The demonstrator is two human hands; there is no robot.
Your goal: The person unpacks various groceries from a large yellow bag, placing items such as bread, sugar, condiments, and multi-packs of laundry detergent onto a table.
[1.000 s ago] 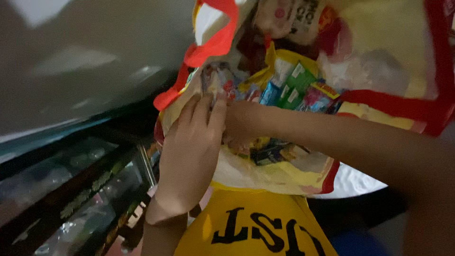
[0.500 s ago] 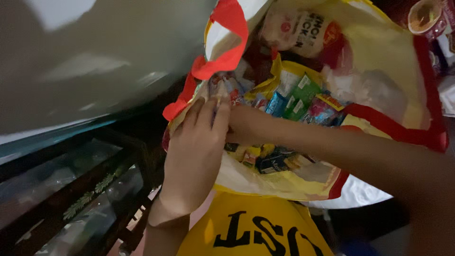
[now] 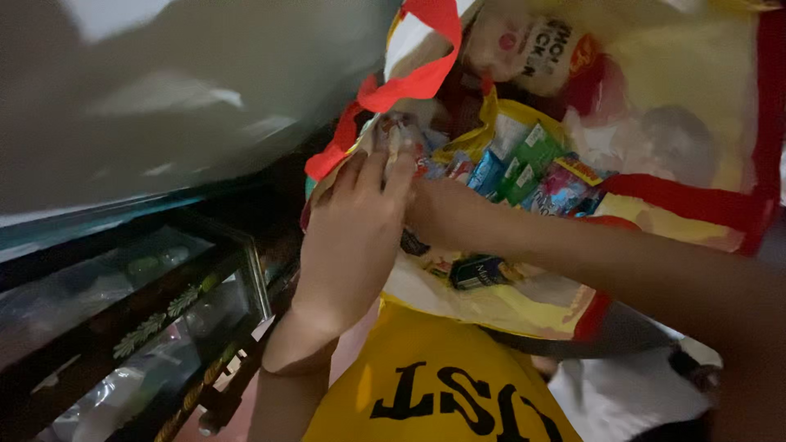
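Here the left hand (image 3: 356, 233) rises from the lower edge of the view, back of the hand to the camera, forearm nearly upright, its fingers (image 3: 372, 168) lying close together and pressed against the edge of a large yellow woven-plastic bag with red trim and red strap handles (image 3: 671, 98); the fingertips touch a small crinkled foil packet (image 3: 393, 135) at the bag's mouth, though whether the grip pinches it cannot be told. The right hand (image 3: 446, 217) comes in from the right on a long, level forearm, wrist just beside the left fingers; its fingers are hidden behind the left hand and inside the bag, so its grip cannot be told. Glossy blue and green cartons (image 3: 516, 164) and bright sachets stand packed in the bag. Below lies yellow fabric with black print (image 3: 442, 385); at the left, a dark glass-fronted cabinet (image 3: 139, 311)
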